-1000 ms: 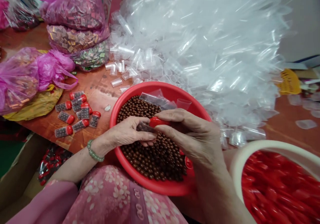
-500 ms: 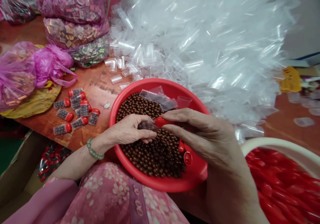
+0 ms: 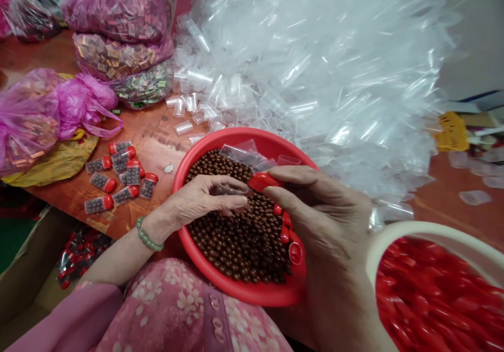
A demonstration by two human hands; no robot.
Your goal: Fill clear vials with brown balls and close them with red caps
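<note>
Clear tube (image 3: 232, 189) & red cap (image 3: 265, 182) were over red basin (image 3: 255, 295) w/ brown beads (image 3: 240, 252).
L hand (image 3: 200, 200), half-curled, gripped tube; R hand (image 3: 331, 210), thumb & fingers pinched, had cap by tube's right end.

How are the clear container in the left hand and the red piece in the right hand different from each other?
The clear container is see-through, while the red piece looks opaque. The left hand holds the clear container; the right hand pinches the red piece. Both are held over the red basin.
</note>
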